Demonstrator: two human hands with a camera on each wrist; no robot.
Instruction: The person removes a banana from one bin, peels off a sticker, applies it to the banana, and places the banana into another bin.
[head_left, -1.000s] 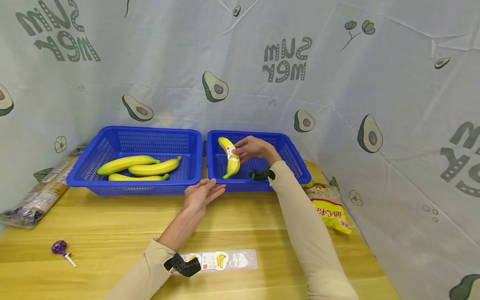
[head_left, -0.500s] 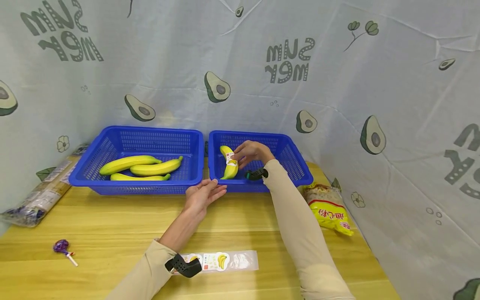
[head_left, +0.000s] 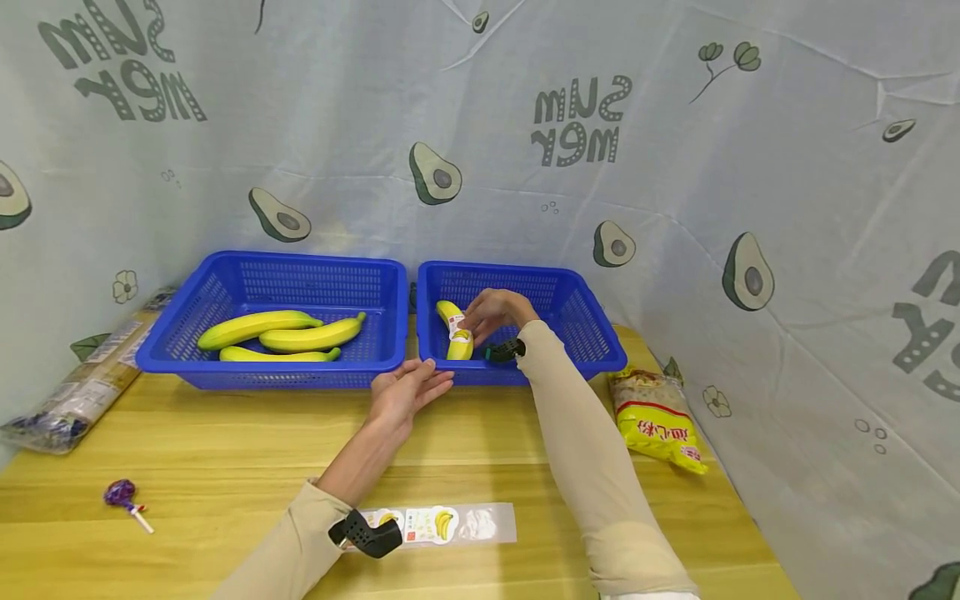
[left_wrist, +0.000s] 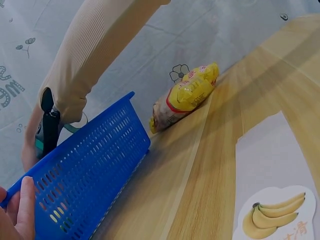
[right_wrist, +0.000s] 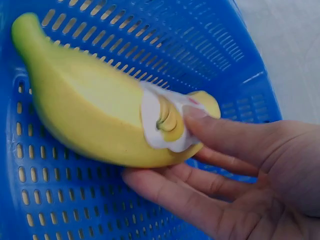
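Observation:
Inside the right-hand blue basket (head_left: 540,367), my right hand (head_left: 497,312) holds a yellow banana (right_wrist: 90,105). The thumb lies on the white banana-picture label (right_wrist: 165,117) stuck round the fruit, and the other fingers are at its side and underneath. The banana is low in the basket near its left wall. My left hand (head_left: 397,394) pinches the front rim of that same basket near its left corner, thumb at the rim and fingers against the outer wall. In the left wrist view only some of its fingertips (left_wrist: 26,205) show.
A larger blue basket (head_left: 262,367) with several bananas (head_left: 311,335) stands to the left. A strip of banana labels (head_left: 435,525) lies in front. A lollipop (head_left: 120,493) and a long wrapped package (head_left: 97,375) lie left, a yellow food bag (head_left: 656,421) right. Patterned cloth hangs behind.
My right hand has lowered the banana further into the right basket, and the banana has shifted slightly. The left hand has stayed on the rim.

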